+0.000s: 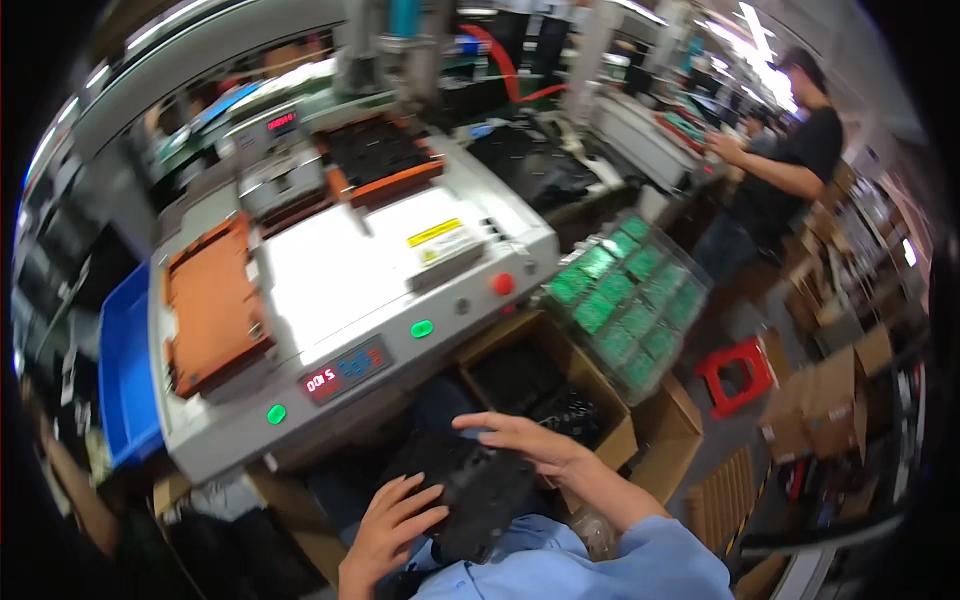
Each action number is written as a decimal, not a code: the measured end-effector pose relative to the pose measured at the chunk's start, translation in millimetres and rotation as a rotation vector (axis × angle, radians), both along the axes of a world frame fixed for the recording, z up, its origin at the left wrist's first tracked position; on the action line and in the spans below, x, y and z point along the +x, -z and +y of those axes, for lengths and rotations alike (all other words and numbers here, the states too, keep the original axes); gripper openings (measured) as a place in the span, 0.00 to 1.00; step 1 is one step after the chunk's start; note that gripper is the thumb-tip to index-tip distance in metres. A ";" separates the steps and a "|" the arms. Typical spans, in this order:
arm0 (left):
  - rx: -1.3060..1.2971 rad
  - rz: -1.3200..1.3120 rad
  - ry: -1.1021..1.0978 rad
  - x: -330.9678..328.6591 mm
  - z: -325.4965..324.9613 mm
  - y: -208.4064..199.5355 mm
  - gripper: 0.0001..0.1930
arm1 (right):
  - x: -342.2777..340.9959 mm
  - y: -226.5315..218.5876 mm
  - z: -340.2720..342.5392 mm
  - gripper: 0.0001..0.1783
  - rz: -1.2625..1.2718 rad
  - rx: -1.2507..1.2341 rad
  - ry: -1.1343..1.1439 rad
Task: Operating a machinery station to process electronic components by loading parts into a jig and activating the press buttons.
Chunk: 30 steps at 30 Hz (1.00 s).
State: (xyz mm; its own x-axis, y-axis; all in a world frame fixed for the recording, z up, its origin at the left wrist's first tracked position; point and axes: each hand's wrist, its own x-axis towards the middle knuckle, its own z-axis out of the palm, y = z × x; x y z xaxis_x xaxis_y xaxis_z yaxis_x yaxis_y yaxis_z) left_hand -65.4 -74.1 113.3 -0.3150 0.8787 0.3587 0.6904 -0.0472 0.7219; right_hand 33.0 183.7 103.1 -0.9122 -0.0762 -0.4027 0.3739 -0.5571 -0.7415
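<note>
The part (480,500), black and flat with a rough, featured face, is at the lower middle of the view, tilted, in front of the blue shirt (505,575) and above the lap. The left hand (395,525) is partly curled, fingers slightly spread, and has hold of the part at its left side; its thumb is not visible. The right hand (540,447) lies over the part's upper right edge, loosely open, with fingers extended toward the left. Whether it grips the part or merely touches it cannot be told.

Beyond the hands stands a white machine (320,275). Its front carries a lit panel (345,370), two green buttons (421,328) and a red button (502,284). An orange fixture (213,300) is at the machine's left; a second fixture (358,192), toward the back, holds black material. A blue bin (118,375) is just beside the machine's left side.

To the right of the machine, a clear tray (640,385) of green boards (610,293) lies at a slant on an open carton (617,440) with black items inside. Farther right are a red stool (737,375) and a standing co-worker (800,150) in dark clothing.
</note>
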 end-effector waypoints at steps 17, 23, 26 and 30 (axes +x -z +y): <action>0.047 0.465 -0.736 -136.5 -37.6 -149.1 0.14 | -201.7 -174.1 -52.8 0.20 0.527 0.495 -0.065; 0.378 0.101 -0.897 -181.3 -41.0 -166.7 0.11 | -261.0 -165.4 -39.9 0.18 0.628 0.554 0.170; 0.275 0.160 -0.790 -188.7 -27.4 -151.4 0.12 | -291.3 -152.6 -45.7 0.23 0.590 0.726 0.300; 0.080 0.379 -0.743 -193.5 -5.2 -133.7 0.18 | -316.5 -135.2 -62.8 0.23 0.520 0.936 0.317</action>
